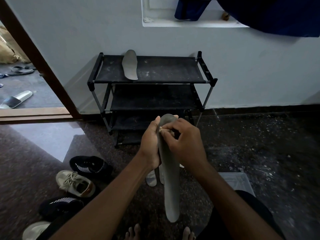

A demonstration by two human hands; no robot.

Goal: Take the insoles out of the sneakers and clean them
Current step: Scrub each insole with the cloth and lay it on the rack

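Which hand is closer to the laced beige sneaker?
Left. The left hand grips the insole on the side facing the beige sneaker; the right hand, pinching a cloth, is beyond the insole.

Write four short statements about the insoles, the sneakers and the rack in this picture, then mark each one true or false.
1. A spare insole lies on the top shelf of the shoe rack. True.
2. The left hand is empty. False: it grips the held insole.
3. The sneakers stand on the rack's middle shelf. False: the beige sneaker and the black sneaker lie on the floor, left of the person.
4. The right hand pinches a small pale wad against the held insole. True.
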